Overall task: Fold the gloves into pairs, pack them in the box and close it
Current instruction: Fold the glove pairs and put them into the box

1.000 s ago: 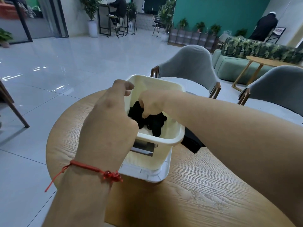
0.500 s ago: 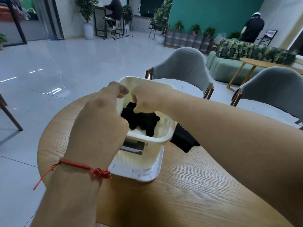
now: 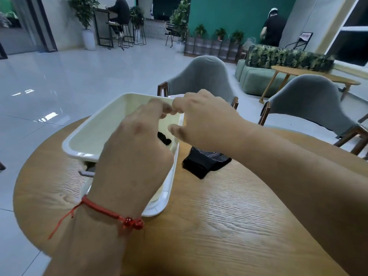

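A cream plastic box (image 3: pixel 103 124) with a white rim stands on the round wooden table (image 3: pixel 219 226), on top of a flat white lid (image 3: pixel 159 206). Black gloves (image 3: pixel 164 138) lie inside it, mostly hidden behind my left hand. A second bundle of black gloves (image 3: pixel 205 162) lies on the table just right of the box. My left hand (image 3: pixel 135 156) hovers over the box with loosely curled fingers and holds nothing. My right hand (image 3: pixel 201 120) is above the box's right rim, fingers loosely bent and empty, its fingertips almost touching those of the left.
Two grey chairs (image 3: pixel 205 76) (image 3: pixel 310 104) stand at the far side of the table. Beyond them are a green sofa (image 3: pixel 258 78) and a small wooden side table (image 3: pixel 310 73). Two people are far back in the room. Tiled floor lies to the left.
My right hand let go of the black gloves and rose out of the box. My left hand left the near-left rim and moved over the box. The camera tipped closer.
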`<action>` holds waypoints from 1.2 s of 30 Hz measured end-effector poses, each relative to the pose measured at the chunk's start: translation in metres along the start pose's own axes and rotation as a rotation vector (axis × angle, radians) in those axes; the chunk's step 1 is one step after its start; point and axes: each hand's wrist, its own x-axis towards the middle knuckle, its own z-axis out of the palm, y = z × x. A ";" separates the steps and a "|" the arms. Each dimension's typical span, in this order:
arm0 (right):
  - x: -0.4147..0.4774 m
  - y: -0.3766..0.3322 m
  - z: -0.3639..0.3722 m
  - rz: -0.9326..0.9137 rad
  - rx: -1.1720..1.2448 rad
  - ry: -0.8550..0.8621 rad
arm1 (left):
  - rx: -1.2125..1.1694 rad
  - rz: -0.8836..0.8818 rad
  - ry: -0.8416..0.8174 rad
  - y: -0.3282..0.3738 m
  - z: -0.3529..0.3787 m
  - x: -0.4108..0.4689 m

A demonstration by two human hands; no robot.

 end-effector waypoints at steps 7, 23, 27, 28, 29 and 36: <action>-0.070 0.048 0.001 0.156 0.117 0.097 | 0.004 0.081 -0.098 0.031 0.035 -0.006; -0.161 0.149 0.084 0.500 0.304 0.131 | 0.256 0.017 -0.403 0.011 0.149 -0.014; -0.171 0.166 0.098 0.523 0.246 0.034 | 0.313 0.048 -0.464 -0.005 0.169 -0.019; -0.174 0.172 0.100 0.527 0.232 0.019 | 0.322 0.055 -0.489 -0.009 0.175 -0.020; -0.174 0.177 0.103 0.531 0.217 0.011 | 0.339 0.060 -0.511 -0.013 0.179 -0.021; -0.187 0.184 0.127 0.527 0.172 -0.078 | 0.380 0.040 -0.531 -0.025 0.188 -0.028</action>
